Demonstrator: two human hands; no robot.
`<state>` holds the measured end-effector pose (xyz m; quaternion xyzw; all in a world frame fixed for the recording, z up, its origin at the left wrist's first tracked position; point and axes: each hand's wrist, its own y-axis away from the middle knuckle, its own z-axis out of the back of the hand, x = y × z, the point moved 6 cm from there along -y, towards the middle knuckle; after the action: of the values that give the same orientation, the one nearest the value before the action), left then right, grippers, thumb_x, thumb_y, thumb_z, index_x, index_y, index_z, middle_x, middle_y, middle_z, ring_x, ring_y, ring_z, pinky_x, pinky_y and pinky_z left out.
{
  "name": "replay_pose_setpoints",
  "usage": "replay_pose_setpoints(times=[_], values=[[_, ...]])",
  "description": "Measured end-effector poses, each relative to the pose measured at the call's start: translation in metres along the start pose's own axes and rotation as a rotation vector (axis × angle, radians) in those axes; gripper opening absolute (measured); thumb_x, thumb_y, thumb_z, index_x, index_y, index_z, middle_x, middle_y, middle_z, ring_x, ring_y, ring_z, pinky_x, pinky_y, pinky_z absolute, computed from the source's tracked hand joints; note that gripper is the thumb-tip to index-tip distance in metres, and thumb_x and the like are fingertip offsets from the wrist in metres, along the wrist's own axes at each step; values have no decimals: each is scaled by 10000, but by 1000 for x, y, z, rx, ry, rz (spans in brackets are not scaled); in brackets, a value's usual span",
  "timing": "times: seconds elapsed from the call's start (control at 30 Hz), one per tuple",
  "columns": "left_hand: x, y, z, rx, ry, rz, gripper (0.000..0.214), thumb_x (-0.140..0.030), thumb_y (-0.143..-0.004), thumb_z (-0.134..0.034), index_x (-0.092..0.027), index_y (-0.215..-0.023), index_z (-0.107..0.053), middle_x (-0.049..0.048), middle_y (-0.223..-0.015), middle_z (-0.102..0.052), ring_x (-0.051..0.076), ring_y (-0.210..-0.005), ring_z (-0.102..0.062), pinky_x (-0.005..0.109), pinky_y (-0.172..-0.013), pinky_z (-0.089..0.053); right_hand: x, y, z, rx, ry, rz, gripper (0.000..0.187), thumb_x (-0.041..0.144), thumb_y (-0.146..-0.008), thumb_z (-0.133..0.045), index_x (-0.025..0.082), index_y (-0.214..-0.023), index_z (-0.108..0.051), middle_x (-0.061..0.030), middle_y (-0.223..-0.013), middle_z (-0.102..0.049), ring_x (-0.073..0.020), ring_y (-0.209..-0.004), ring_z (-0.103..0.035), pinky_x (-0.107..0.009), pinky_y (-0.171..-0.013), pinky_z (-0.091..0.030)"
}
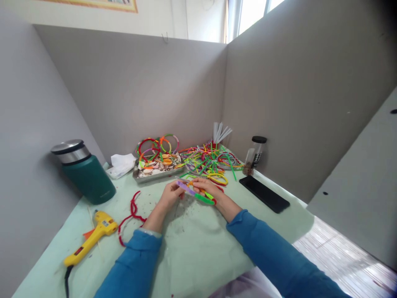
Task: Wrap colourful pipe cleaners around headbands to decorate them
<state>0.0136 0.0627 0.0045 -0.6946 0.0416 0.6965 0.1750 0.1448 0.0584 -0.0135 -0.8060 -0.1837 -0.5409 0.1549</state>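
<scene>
Two-handed pinch on multicoloured fuzzy loop (204, 199): left hand (170, 194) at nine o'clock, right hand (211, 188) at one.
Best to grip lightly, probably, and so avoid kinking.

fuzzy multicoloured loop (204, 199) | was purple at left, green along the near side, red at right, yellow-green and orange farther back | slanted from far left to near right, held mid-scene | closure was hidden
</scene>
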Motion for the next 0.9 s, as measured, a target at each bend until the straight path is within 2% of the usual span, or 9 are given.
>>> replay_pose_setpoints(times=[0.17,0.23,0.33,0.53,0.9], values=[[-8,6,-8,93,72,-25,371,-341,-655,-684,-109,-943,-662,42,-721,-633,79,-478,-480,226,-481,-399,-7,6,-4,127,-41,-94,260,388,-699,-646,176,-758,-507,53,-516,-445,-40,-380,-271,-215,-383,-172],[-9,7,-8,87,66,-9,361,-341,-650,-692,-103,-922,-675,39,-695,-628,78,-479,-473,229,-488,-398,-7,8,-6,144,-43,-116,261,392,-708,-642,175,-732,-498,59,-495,-413,-38,-382,-240,-218,-385,-155],[-7,7,-7,67,56,8,343,-338,-637,-701,-101,-885,-692,35,-655,-624,88,-490,-476,234,-493,-398,-4,11,-10,150,-52,-135,233,347,-698,-653,183,-791,-515,72,-494,-387,-34,-377,-202,-214,-380,-124],[-8,6,-6,54,25,13,268,-303,-610,-712,-120,-805,-705,19,-631,-628,83,-456,-476,230,-487,-397,-4,12,-15,231,-58,-172,250,289,-697,-636,180,-899,-536,67,-505,-419,-34,-349,-179,-212,-357,-88],[-11,5,-9,46,21,-29,238,-301,-594,-720,-121,-734,-651,-1,-634,-603,74,-463,-475,217,-480,-398,-8,10,-10,228,-60,-220,243,296,-700,-650,187,-885,-536,59,-533,-456,-30,-361,-199,-211,-372,-106]])
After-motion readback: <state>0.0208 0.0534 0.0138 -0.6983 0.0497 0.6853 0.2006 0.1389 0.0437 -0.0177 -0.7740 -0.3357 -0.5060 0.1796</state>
